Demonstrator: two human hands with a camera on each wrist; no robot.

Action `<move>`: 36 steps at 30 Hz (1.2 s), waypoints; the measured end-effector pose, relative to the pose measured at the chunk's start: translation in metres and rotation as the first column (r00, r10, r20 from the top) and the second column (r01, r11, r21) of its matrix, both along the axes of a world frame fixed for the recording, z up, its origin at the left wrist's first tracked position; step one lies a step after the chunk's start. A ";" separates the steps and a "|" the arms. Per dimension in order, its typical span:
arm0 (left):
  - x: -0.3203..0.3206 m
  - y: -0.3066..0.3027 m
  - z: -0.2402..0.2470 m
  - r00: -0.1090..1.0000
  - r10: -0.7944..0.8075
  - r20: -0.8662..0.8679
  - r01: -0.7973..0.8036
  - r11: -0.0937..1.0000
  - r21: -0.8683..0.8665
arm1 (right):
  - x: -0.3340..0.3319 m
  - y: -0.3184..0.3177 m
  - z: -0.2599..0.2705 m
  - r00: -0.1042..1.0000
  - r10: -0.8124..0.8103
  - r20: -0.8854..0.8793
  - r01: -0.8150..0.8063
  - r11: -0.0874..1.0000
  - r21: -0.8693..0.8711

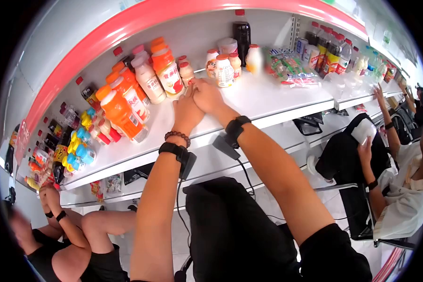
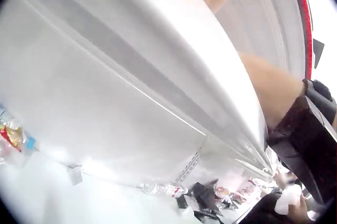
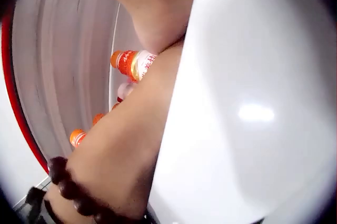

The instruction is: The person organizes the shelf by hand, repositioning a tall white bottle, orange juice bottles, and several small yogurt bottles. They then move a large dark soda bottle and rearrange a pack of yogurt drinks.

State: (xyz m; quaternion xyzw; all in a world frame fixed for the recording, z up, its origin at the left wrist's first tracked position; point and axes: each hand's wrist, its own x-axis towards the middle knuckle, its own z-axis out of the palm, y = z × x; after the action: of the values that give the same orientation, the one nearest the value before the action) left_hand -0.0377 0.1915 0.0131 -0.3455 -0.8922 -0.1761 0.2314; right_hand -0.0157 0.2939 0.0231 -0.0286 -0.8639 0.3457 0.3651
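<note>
My left hand [image 1: 189, 113] and right hand [image 1: 209, 96] come together over the white shelf [image 1: 263, 101] in the head view, the right overlapping the left's fingers. Just beyond the fingertips stands a small cream bottle [image 1: 186, 73] with a reddish cap. A spot of red shows right at the fingers; I cannot tell whether they hold it. Left of the hands is a bottle with an orange cap [image 1: 168, 73], also seen as an orange-capped bottle [image 3: 138, 65] in the right wrist view. To the right stands a white round-bodied bottle [image 1: 224, 71]. The left wrist view mostly shows shelf edge and skin.
Orange drink bottles [image 1: 120, 110] and blue- and yellow-capped small bottles [image 1: 84, 152] line the left side. A dark cola bottle [image 1: 242, 35] stands behind; bagged packets [image 1: 293, 68] lie to the right. A seated person [image 1: 70, 235] is at left, another person [image 1: 399, 207] at right.
</note>
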 end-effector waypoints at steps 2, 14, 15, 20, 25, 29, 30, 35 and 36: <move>0.003 0.001 0.003 1.000 0.020 -0.002 -0.020 1.000 -0.023 | 0.012 -0.001 0.008 0.991 -0.100 -0.088 0.092 0.992 -0.092; 0.000 0.002 0.000 1.000 0.021 0.022 -0.024 0.986 0.163 | 0.013 0.032 0.021 0.837 -0.548 -0.002 0.466 0.713 -0.524; 0.001 0.001 0.000 0.999 0.023 0.024 -0.027 0.985 0.170 | 0.017 0.036 0.023 0.855 -0.517 0.035 0.474 0.754 -0.455; 0.000 0.000 -0.002 0.997 0.043 0.071 -0.054 0.986 0.160 | 0.011 0.081 0.013 0.889 -0.437 0.134 0.457 0.864 -0.210; -0.004 0.003 -0.010 0.999 0.047 -0.014 -0.043 0.975 0.218 | 0.024 0.069 0.021 0.871 -0.491 0.031 0.488 0.854 -0.182; 0.002 0.002 -0.002 0.997 0.049 0.066 -0.059 0.985 0.165 | 0.034 0.065 0.027 0.816 -0.576 -0.045 0.544 0.793 -0.276; 0.003 0.001 0.000 0.994 0.058 0.095 -0.071 0.988 0.139 | 0.030 0.068 0.029 0.812 -0.584 0.007 0.554 0.766 -0.327; 0.005 -0.002 -0.001 0.993 0.077 0.091 -0.089 0.987 0.130 | 0.030 0.068 0.024 0.800 -0.599 0.002 0.572 0.763 -0.301; 0.004 -0.001 -0.001 0.992 0.082 0.092 -0.094 0.987 0.130 | 0.024 0.072 0.018 0.768 -0.640 0.013 0.627 0.749 -0.216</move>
State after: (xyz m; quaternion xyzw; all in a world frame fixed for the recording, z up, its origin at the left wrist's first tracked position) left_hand -0.0335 0.1906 0.0117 -0.2814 -0.9020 -0.2400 0.2229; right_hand 0.0080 0.3656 0.0406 -0.3470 -0.7504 0.2903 0.4819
